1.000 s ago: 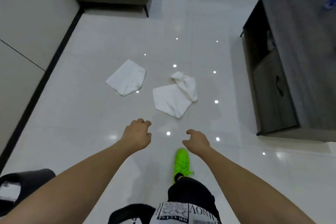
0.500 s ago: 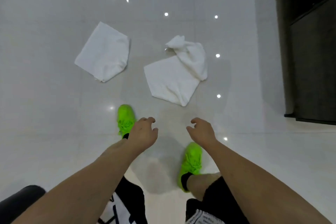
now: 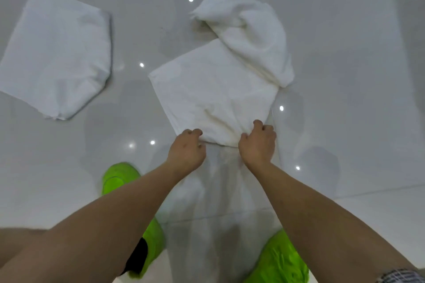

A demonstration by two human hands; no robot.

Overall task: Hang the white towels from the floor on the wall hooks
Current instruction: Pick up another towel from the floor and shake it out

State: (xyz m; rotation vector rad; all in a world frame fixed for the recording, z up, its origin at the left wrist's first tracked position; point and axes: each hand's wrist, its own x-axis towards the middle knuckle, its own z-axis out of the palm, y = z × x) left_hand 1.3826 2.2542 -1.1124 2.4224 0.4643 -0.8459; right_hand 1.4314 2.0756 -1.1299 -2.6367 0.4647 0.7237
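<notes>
Two white towels lie on the glossy white floor. The crumpled towel (image 3: 220, 89) is in the middle, flat at its near part and bunched at its far right end. My left hand (image 3: 187, 149) and my right hand (image 3: 258, 142) both pinch its near edge, fingers curled into the cloth. A flatter, folded towel (image 3: 57, 53) lies apart at the far left, untouched. No wall hooks are in view.
My two bright green shoes (image 3: 119, 179) (image 3: 279, 259) stand on the tiles just behind the hands, one on each side. Ceiling lights reflect as small bright dots in the floor (image 3: 345, 76).
I have bent down close to the floor. Both hands went from hovering open above the tiles to gripping the near edge of the crumpled towel. The dark cabinet at the right has left the view.
</notes>
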